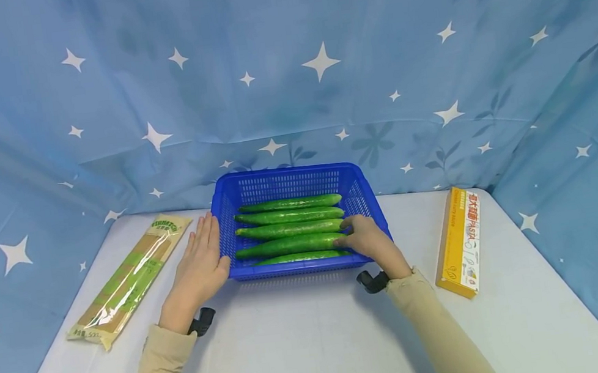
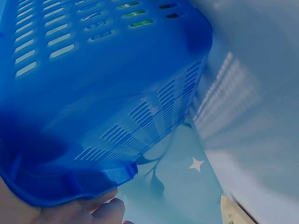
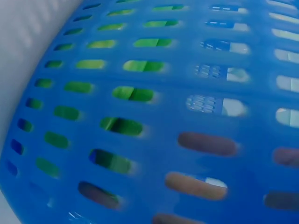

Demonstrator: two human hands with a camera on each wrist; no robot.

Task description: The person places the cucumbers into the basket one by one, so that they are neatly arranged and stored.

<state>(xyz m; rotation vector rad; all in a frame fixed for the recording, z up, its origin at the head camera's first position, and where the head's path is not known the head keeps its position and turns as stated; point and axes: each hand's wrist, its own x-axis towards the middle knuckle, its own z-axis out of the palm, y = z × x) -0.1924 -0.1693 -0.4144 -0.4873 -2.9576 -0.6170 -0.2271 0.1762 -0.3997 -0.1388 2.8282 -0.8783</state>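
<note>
In the head view several green cucumbers lie side by side, lengthwise across a blue plastic basket (image 1: 298,265). My right hand (image 1: 368,237) reaches over the basket's right side and grips the right end of a cucumber (image 1: 284,246), the second from the front. Fingers and thumb are bent around that end. My left hand (image 1: 200,268) rests along the basket's left rim, fingers extended and pressed together. The left wrist view shows fingers (image 2: 110,212) at the underside of the rim. Through the basket wall slots (image 3: 154,107), the right wrist view gives only strips of cucumber and hand.
A long clear pack of noodles (image 1: 132,279) lies aslant on the left of the white table (image 1: 306,345). On the right is a yellow and white pasta box (image 1: 457,242). A blue star-patterned curtain (image 1: 290,107) hangs behind the basket and at both sides.
</note>
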